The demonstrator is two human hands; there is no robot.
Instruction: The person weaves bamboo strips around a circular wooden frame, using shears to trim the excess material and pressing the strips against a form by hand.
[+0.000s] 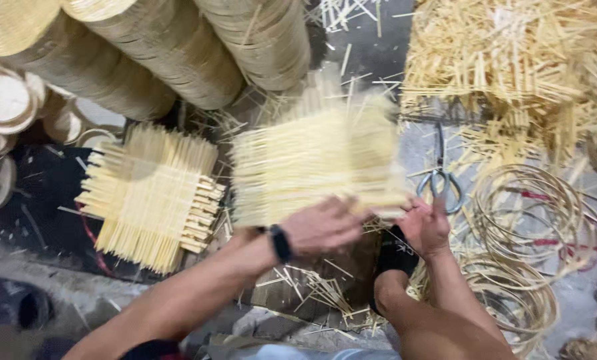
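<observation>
a: where are we with the woven mat (315,160)?

b: it sits mid-frame, blurred by motion. our left hand (322,227) is closed over its lower edge and our right hand (424,227) pinches its lower right corner, fingers curled onto the strips, so both grips are clamped on it.

a: how do we handle it well?

b: in our judgement we keep both grips low on that edge, with even pressure, so the crossed strips don't slide apart. the loose ends stick out on every side, so we'd turn it flat rather than bend it.

a: what's around it?

b: at nine o'clock of the mat lies a second woven square (150,193) on the dark ground, apart from our hands. at three o'clock are metal scissors (438,177), blades pointing away from us, just beside the right hand. at one o'clock is a heap of cut bamboo strips (512,60). at four o'clock are thin bamboo hoops (525,220), stacked loosely.

a: packages, labels, signs?

b: we see none. the nearest to stored goods are the long stacks of round woven pieces (172,53) at eleven o'clock, pale tan, lying on their sides. there's no printing that we can tell.

a: anything on our arm?

b: a black wristband (280,243) on the left wrist.
</observation>
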